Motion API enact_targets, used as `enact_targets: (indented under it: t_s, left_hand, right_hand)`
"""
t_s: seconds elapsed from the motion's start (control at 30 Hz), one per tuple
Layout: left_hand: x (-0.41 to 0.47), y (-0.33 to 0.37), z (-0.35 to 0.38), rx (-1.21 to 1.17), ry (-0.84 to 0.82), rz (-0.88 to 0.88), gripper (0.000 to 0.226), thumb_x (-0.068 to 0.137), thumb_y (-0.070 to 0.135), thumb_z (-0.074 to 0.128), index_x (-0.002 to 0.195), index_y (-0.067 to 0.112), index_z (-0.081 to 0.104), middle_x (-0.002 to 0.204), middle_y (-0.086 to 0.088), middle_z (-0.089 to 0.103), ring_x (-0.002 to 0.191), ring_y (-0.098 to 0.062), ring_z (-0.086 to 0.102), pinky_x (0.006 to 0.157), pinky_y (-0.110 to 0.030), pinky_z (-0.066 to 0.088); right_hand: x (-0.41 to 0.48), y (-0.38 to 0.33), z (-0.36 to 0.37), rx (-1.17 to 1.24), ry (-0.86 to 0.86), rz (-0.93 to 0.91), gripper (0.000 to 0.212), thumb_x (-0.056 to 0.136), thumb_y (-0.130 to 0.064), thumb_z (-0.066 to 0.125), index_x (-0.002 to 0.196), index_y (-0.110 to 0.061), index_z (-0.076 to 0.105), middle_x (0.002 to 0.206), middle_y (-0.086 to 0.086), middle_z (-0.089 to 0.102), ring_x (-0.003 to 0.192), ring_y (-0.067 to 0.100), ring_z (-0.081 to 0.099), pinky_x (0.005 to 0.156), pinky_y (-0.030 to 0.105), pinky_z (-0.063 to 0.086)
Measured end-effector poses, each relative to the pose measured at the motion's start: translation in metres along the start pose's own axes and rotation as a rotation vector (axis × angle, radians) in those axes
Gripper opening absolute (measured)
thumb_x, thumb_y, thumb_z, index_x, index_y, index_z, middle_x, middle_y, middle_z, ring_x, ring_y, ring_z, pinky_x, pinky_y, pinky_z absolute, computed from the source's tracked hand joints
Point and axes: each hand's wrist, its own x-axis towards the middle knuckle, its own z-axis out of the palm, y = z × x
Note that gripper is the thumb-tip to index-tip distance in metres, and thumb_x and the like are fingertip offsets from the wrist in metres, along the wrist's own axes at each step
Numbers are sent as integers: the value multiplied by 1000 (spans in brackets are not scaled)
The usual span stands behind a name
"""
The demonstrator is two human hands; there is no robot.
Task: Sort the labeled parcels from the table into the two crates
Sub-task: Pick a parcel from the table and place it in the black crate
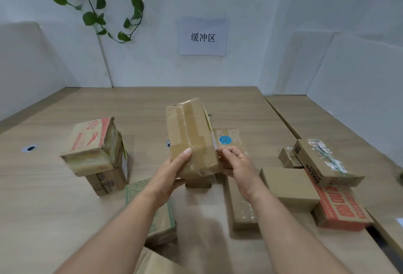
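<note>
A taped brown cardboard parcel (190, 136) is held up above the middle of the wooden table (65, 208). My left hand (172, 173) grips its near end from below, thumb on the top face. My right hand (236, 162) holds its right near edge with curled fingers. Other parcels lie around: a red-printed box (91, 145) stacked on another at the left, a green-printed parcel (161, 219) under my left arm, a long flat parcel (239, 208) under my right wrist. No crate is in view.
At the right stand a plain box (287, 186), a red-and-orange box (340, 208) and a taped box (325, 162) on top. A paper sign (202, 36) hangs on the white wall. Plant vines (102, 11) hang at the upper left. A second table (327, 125) adjoins at the right.
</note>
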Motion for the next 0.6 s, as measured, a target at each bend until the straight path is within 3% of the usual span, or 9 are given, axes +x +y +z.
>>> enact_targets:
  t_s: [0.1, 0.23, 0.33, 0.47, 0.53, 0.6]
  left_hand:
    - [-14, -6, -21, -104, -28, 45, 58, 78, 47, 60, 128, 19, 53, 116, -1, 68, 107, -16, 65, 94, -37, 52]
    - [-35, -14, -40, -184, -75, 88, 52, 81, 40, 56, 130, 20, 53, 119, -5, 67, 104, -18, 64, 87, -35, 56]
    - [-48, -19, -56, -188, -73, 110, 53, 83, 38, 56, 134, 24, 49, 123, -5, 63, 105, -17, 62, 84, -35, 56]
    - [-60, -24, -82, -39, 84, 136, 51, 96, 30, 52, 143, 40, 33, 128, 0, 58, 112, -19, 60, 86, -35, 53]
    - [-66, -26, -91, 120, 84, 124, 49, 95, 51, 46, 142, 42, 36, 132, 2, 56, 115, -16, 56, 86, -31, 50]
    - [-76, -27, -97, 189, 40, 96, 78, 75, 79, 45, 143, 43, 34, 134, 8, 54, 117, -12, 54, 93, -34, 47]
  right_hand:
    - [-15, -2, 11, -7, 9, -1, 24, 93, -14, 62, 112, -28, 56, 103, -6, 67, 92, 8, 62, 70, 19, 47]
    - [-39, 3, 24, 120, -209, 183, 45, 74, -32, 72, 118, -29, 61, 104, -2, 71, 91, 16, 66, 73, 34, 50]
    - [-51, 15, 39, 165, -240, 171, 53, 71, -34, 68, 122, -35, 58, 106, 0, 71, 94, 22, 66, 84, 43, 52]
    - [-69, 19, 57, 79, -183, 54, 67, 67, -23, 70, 130, -36, 52, 113, -3, 71, 99, 15, 66, 83, 31, 54]
    - [-77, 19, 65, 9, -167, 8, 73, 70, -20, 73, 136, -37, 48, 114, -3, 70, 104, 16, 65, 84, 30, 55]
    - [-83, 19, 75, -58, -185, -31, 74, 78, -13, 74, 141, -37, 43, 116, -2, 69, 109, 17, 64, 94, 36, 54]
